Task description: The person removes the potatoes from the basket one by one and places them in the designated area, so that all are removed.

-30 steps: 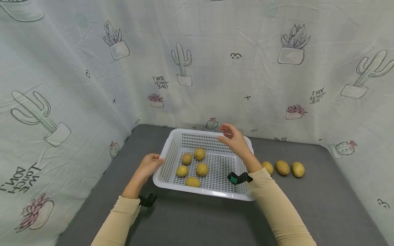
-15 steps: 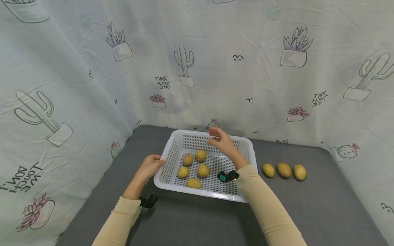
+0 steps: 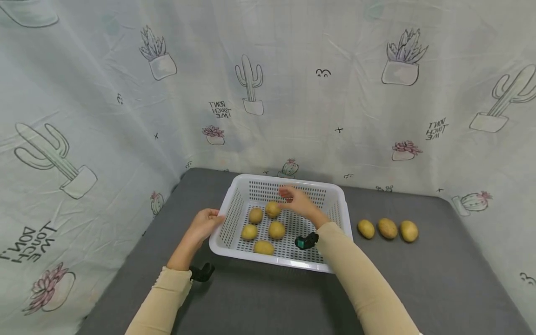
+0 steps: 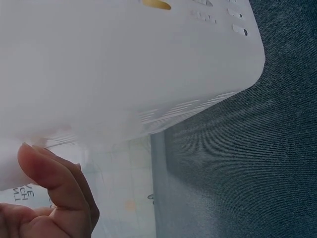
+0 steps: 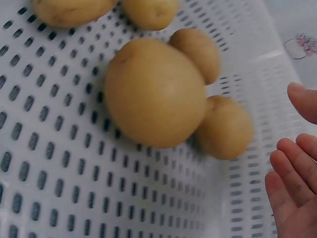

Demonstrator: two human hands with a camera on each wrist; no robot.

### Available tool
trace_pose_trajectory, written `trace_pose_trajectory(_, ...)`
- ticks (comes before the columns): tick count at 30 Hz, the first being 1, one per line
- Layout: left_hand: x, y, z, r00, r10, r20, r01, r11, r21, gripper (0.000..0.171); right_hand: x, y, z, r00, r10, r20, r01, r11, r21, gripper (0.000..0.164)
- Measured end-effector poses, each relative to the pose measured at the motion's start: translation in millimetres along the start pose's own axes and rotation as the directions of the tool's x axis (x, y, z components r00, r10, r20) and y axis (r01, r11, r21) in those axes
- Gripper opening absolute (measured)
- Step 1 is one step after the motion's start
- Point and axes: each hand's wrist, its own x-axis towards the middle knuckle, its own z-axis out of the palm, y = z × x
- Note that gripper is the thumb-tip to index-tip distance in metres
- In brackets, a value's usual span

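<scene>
Potatoes [image 3: 277, 230], five of them, lie grouped in the left half of a white perforated plastic basket [image 3: 289, 264], which stands on a dark grey worktop [image 3: 251, 302]. One sits toward the back, two along the left, one near the middle and an elongated one close to the front wall. The person's left hand [image 3: 204, 226] grips the basket's left rim, its fingers curled at the edge, as the left wrist view shows up close. The right hand [image 3: 296, 203] hangs over the basket, reaching in from the right, relaxed and grasping nothing, with thumb and fingers apart. From the head it overlaps the edge of the rear potato, while the right wrist view shows the fingers off to one side of the group. Outside the basket, beyond its right end, three more potatoes [image 3: 387, 228] rest on the worktop in a short row, the middle one somewhat browner than the other two. Both arms wear beige sleeves [image 3: 368, 284], and a black wrist device [image 3: 307, 241] with a green patch sits at the right wrist. Behind the worktop hangs a pale curtain [image 3: 293, 93] printed with potted cacti and succulents.
</scene>
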Motion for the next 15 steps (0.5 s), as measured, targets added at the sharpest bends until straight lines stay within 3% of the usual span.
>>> trace_pose_trajectory(8,0.9,-3.0,0.4,1.0,-0.014,-0.011,0.014,1.0,-0.001,0.036,2.5,9.4,8.3,0.998,0.031,0.06,-0.024,0.994,-0.111,0.058)
trace_pose_trajectory(15,1.6,-0.7,-0.2,1.0,-0.005,-0.011,0.005,1.0,0.0,0.036,4.2,8.0,10.7,0.997,0.042,0.07,-0.034,0.994,-0.105,0.058)
